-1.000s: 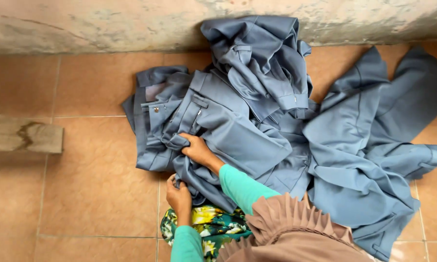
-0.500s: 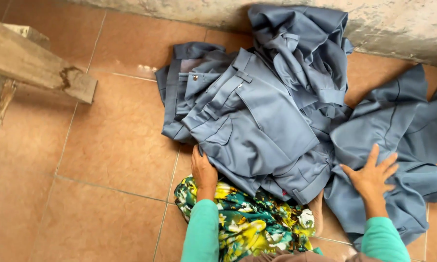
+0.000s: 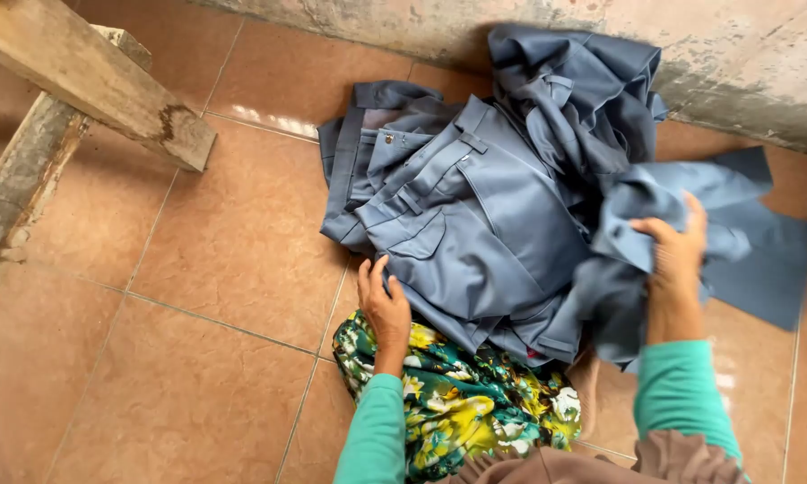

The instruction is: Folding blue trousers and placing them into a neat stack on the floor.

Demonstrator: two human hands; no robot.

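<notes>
A heap of grey-blue trousers (image 3: 475, 206) lies on the tiled floor against the wall. My left hand (image 3: 383, 305) rests flat on the near edge of the top pair, fingers on the cloth just below a pocket. My right hand (image 3: 677, 260) is raised at the right, fingers closed on a loose grey-blue piece of cloth (image 3: 735, 242) that is lifted off the floor and blurred. Both arms wear teal sleeves. A green and yellow floral fabric (image 3: 457, 403) covers my lap below the heap.
A worn wooden beam (image 3: 90, 81) and a rough post (image 3: 18, 188) cross the upper left. A stained concrete wall (image 3: 735, 54) runs along the top right. Brown floor tiles (image 3: 188, 341) spread out to the left of the heap.
My right hand, open over the cloth on the right half a second ago, has closed on it and lifted it. My left hand stays at the heap's near edge.
</notes>
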